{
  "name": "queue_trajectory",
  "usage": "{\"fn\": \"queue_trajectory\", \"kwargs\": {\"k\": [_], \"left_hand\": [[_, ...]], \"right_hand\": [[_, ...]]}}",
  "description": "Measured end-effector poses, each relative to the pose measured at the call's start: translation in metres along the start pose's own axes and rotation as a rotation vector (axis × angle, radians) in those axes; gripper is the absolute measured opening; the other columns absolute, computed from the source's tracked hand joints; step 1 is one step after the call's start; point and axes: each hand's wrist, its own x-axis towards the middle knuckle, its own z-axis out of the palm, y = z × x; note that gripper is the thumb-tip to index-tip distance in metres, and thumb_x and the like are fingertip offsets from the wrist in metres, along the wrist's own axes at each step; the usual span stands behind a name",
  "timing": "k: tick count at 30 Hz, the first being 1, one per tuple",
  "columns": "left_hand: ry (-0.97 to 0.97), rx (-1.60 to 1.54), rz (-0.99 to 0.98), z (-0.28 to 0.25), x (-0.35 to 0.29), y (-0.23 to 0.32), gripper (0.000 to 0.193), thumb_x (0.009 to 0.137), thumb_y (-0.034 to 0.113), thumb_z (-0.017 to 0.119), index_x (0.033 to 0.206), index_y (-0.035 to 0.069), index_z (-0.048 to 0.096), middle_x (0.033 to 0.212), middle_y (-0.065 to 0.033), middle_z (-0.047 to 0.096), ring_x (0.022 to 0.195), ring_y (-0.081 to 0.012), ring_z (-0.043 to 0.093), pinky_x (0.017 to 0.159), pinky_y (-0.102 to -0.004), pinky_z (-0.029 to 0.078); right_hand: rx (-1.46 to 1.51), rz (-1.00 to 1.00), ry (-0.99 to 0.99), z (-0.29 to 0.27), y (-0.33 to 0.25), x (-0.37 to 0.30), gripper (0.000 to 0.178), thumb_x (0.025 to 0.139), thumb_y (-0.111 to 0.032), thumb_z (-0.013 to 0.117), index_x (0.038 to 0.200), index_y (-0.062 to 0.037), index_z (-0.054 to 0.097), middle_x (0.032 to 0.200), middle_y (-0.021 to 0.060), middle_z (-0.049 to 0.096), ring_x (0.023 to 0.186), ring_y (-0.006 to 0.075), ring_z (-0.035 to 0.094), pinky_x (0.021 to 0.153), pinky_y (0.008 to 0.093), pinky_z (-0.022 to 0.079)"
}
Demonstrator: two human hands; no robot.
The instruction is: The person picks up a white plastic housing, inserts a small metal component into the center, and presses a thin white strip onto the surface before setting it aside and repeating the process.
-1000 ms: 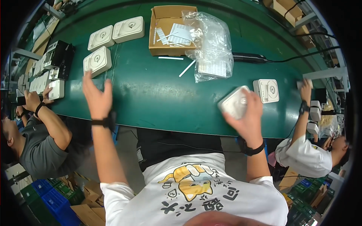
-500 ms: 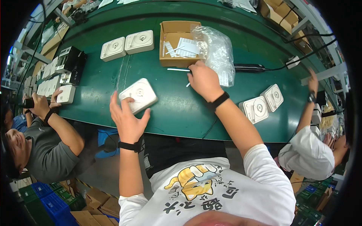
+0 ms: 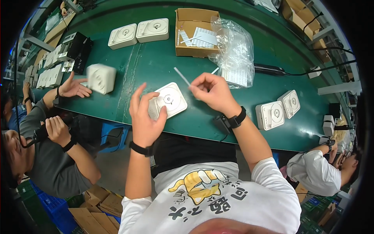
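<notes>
My left hand (image 3: 149, 113) is bent over the left part of a white square device (image 3: 177, 98) with a round disc on its face. Thumb and index finger press on it, while the other fingers stick out. The device lies on the green bench, and its left edge is hidden under my hand. To the right, my right hand (image 3: 214, 93) pinches a thin white strip (image 3: 181, 75) that points up and left. The strip is held just above the device's upper right corner. A dark module is strapped at my right wrist.
Two similar devices (image 3: 152, 30) sit at the far left, two more (image 3: 270, 116) at the right. A cardboard box (image 3: 194, 52) with printed sheets, a clear plastic bag (image 3: 233, 43) and a black corded tool (image 3: 269, 69) lie behind. At left, a blurred white device (image 3: 101, 79) is beside a co-worker's hand (image 3: 74, 85).
My right hand has lifted the strip from beside the cardboard box and brought it nearer the device. My left hand and the device have shifted right. The co-worker's white device has moved toward me.
</notes>
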Motion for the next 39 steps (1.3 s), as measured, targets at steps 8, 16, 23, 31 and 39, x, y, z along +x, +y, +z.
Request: {"fn": "queue_trajectory", "kwargs": {"k": [8, 16, 23, 31, 39], "left_hand": [[-0.131, 0.008, 0.115, 0.014, 0.005, 0.022, 0.025, 0.093, 0.014, 0.09, 0.117, 0.014, 0.083, 0.147, -0.0169, 0.075, 0.134, -0.0397, 0.07, 0.115, -0.0535, 0.052], [-0.27, 0.295, 0.408, 0.003, 0.022, 0.035, 0.016, 0.092, 0.015, 0.09, 0.105, 0.009, 0.081, 0.136, -0.0108, 0.081, 0.127, -0.0344, 0.077, 0.1, -0.049, 0.061], [-0.204, 0.432, 0.628, 0.012, 0.017, 0.034, 0.014, 0.092, 0.01, 0.089, 0.095, 0.004, 0.076, 0.128, -0.0099, 0.084, 0.128, -0.0354, 0.08, 0.098, -0.0481, 0.065], [-0.112, 0.319, 0.618, 0.015, 0.015, 0.024, 0.014, 0.089, 0.005, 0.089, 0.095, 0.005, 0.077, 0.124, -0.0109, 0.085, 0.116, -0.0355, 0.083, 0.099, -0.0482, 0.066], [-0.276, 0.092, 0.426, -0.006, 0.031, 0.033, 0.021, 0.086, 0.009, 0.096, 0.103, 0.007, 0.084, 0.125, -0.0079, 0.084, 0.125, -0.0345, 0.079, 0.103, -0.0476, 0.063]], "right_hand": [[0.187, -0.087, -0.123, 0.023, 0.001, -0.014, 0.013, 0.1, -0.007, 0.092, 0.111, -0.005, 0.085, 0.1, -0.0029, 0.076, 0.079, 0.0042, 0.06, 0.072, 0.0241, 0.049], [0.198, -0.163, -0.164, 0.025, 0.013, -0.014, 0.013, 0.103, -0.008, 0.091, 0.115, -0.0066, 0.086, 0.105, -0.0016, 0.076, 0.078, 0.0058, 0.057, 0.071, 0.0247, 0.049], [0.168, -0.156, -0.155, 0.025, 0.015, -0.013, 0.014, 0.103, -0.008, 0.09, 0.116, -0.007, 0.086, 0.104, -0.0017, 0.075, 0.077, 0.006, 0.057, 0.07, 0.0251, 0.049], [0.181, -0.189, -0.157, 0.027, 0.014, -0.012, 0.016, 0.103, -0.009, 0.09, 0.119, -0.0075, 0.087, 0.102, -0.0018, 0.073, 0.078, 0.0061, 0.057, 0.071, 0.0252, 0.049], [0.225, -0.193, -0.174, 0.029, 0.017, -0.012, 0.014, 0.105, -0.01, 0.089, 0.119, -0.0082, 0.087, 0.104, -0.0018, 0.073, 0.079, 0.0052, 0.058, 0.071, 0.0245, 0.049]]}}
